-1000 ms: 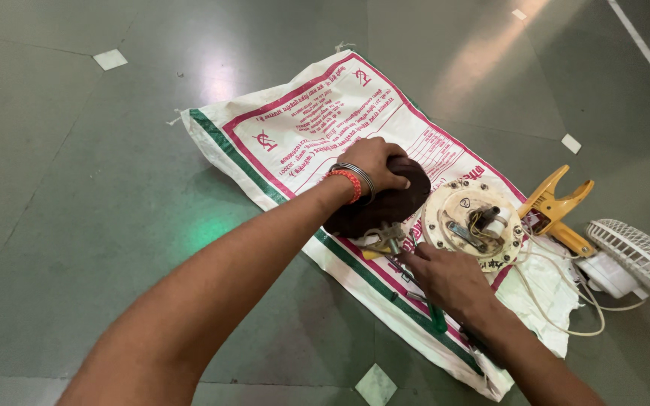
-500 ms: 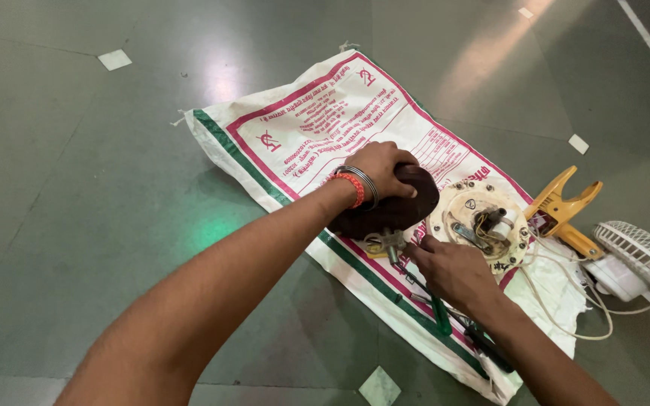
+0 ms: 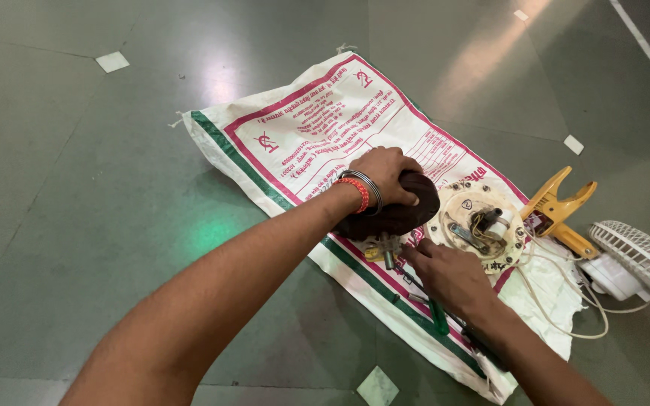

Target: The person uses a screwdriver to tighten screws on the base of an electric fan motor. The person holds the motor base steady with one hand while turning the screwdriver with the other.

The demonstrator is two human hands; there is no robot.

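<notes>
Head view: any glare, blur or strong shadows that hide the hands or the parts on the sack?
Head view: sharp, hands unblurred; bright glare patches on the floor beyond the sack; soft shadow under the left hand on the dark round part; right hand evenly lit.

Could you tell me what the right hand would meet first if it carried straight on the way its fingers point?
Probably the small metal shaft fitting under the dark brown rounded motor housing; the right hand points up-left at it, though depth is unclear.

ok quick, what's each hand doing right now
Left hand: closed over the dark brown rounded part, pressing on it.
Right hand: fingers at the small metal piece beside that part; whether it grips anything cannot be told.
</notes>
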